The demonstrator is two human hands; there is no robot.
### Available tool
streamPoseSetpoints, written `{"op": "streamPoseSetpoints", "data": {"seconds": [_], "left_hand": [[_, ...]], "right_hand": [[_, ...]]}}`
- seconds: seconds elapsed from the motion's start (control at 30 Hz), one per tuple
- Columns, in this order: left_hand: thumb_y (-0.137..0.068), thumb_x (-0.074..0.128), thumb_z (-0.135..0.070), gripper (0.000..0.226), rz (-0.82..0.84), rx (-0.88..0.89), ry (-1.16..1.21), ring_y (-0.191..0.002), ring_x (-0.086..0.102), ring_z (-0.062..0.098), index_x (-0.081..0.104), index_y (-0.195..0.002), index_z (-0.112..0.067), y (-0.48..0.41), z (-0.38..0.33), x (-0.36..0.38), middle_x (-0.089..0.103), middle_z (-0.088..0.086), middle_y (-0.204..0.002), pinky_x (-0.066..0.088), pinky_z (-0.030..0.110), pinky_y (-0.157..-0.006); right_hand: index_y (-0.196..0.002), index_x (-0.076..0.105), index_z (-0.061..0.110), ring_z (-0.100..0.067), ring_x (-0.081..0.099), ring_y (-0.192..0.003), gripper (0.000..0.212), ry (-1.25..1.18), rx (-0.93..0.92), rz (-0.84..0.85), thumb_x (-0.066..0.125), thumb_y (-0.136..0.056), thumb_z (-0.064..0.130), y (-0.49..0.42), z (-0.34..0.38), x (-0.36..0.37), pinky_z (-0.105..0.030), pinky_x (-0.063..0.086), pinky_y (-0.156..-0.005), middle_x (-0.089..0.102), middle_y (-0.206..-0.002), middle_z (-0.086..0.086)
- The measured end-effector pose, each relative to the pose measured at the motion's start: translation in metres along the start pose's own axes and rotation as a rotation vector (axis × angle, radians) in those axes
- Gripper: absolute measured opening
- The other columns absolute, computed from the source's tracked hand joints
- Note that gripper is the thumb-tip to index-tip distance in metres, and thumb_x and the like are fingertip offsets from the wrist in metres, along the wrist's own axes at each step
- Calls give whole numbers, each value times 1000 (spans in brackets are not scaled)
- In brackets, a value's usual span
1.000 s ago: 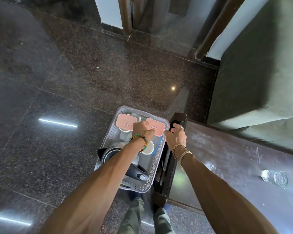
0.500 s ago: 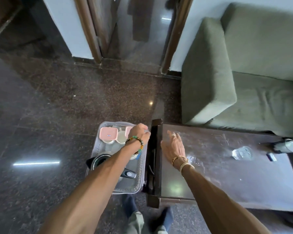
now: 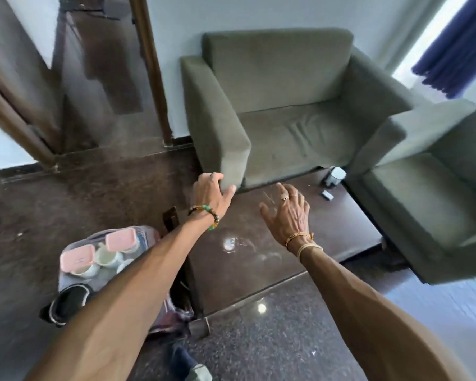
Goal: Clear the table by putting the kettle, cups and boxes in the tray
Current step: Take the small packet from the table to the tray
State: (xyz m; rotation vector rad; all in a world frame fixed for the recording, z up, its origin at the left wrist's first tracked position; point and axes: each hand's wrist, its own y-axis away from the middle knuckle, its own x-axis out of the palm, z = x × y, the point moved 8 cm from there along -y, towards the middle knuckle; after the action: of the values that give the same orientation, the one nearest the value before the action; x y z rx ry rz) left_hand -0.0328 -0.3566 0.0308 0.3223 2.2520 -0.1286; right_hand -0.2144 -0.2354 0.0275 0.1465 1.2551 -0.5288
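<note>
Above the dark table (image 3: 327, 229), right hand (image 3: 286, 215) spreads its fingers (image 3: 294, 196) wide; left hand (image 3: 210, 193) hangs loosely curled, empty.

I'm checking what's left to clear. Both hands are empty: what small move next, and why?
Probably reach the right hand toward the white cup-like item and small box at the far end of the table; both sit outside the tray, and that hand is open and nearest.

The dark table (image 3: 327, 229) has a small white container (image 3: 335, 176) and a little flat object (image 3: 327, 194) near its far edge, kinda blurry. The tray (image 3: 62, 281) sits on the speckled floor (image 3: 272, 339) right beside the table's left end.
</note>
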Motion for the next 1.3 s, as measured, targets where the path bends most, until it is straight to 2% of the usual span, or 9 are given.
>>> {"op": "streamPoseSetpoints", "data": {"seconds": [0.23, 0.33, 0.6, 0.7, 0.87, 1.07, 1.3], "left_hand": [[-86, 63, -48, 55, 65, 171, -82, -124, 46, 30, 56, -129, -14, 95, -102, 92, 49, 10, -134, 35, 38, -105], [-85, 65, -46, 55, 72, 239, -60, -122, 48, 31, 55, -129, -14, 116, -162, 113, 50, 11, -133, 37, 40, -106], [-80, 71, -33, 51, 132, 425, -22, -119, 52, 29, 57, -125, -15, 153, -308, 173, 53, 10, -130, 39, 35, -101], [-79, 71, -30, 49, 194, 455, -15, -120, 52, 28, 57, -123, -15, 165, -333, 215, 52, 9, -128, 41, 36, -101], [-78, 73, -29, 54, 304, 483, -20, -123, 48, 28, 56, -127, -14, 178, -366, 298, 52, 11, -130, 29, 29, -104], [-76, 72, -29, 55, 406, 497, -17, -121, 50, 28, 56, -127, -16, 175, -415, 372, 52, 10, -129, 36, 34, -105], [-76, 70, -32, 54, 424, 528, -38, -119, 51, 28, 55, -127, -21, 153, -482, 414, 52, 7, -130, 40, 34, -102]], "right_hand": [[-146, 34, 14, -30, 38, -131, 79, 51, 110, -60, 55, -85, 60, 86, -141, -67, -45, 31, -106, 40, -146, -8], [-147, 34, 12, -30, 37, -133, 80, 93, 138, -106, 56, -85, 59, 107, -193, -111, -45, 29, -108, 39, -148, -10], [-145, 39, 13, -31, 39, -130, 76, 83, 369, -304, 60, -84, 55, 147, -324, -213, -45, 28, -108, 41, -144, -10], [-146, 38, 13, -31, 38, -132, 77, 73, 463, -311, 59, -85, 55, 167, -367, -217, -46, 27, -109, 40, -145, -11], [-145, 38, 13, -30, 39, -131, 79, 99, 556, -258, 59, -84, 57, 189, -435, -204, -46, 29, -107, 42, -144, -10], [-145, 38, 13, -31, 40, -131, 77, 108, 644, -235, 58, -85, 56, 183, -503, -212, -45, 29, -107, 43, -143, -11], [-146, 37, 11, -32, 42, -129, 76, 132, 709, -281, 59, -86, 54, 153, -568, -250, -46, 32, -103, 43, -142, -12]]}}
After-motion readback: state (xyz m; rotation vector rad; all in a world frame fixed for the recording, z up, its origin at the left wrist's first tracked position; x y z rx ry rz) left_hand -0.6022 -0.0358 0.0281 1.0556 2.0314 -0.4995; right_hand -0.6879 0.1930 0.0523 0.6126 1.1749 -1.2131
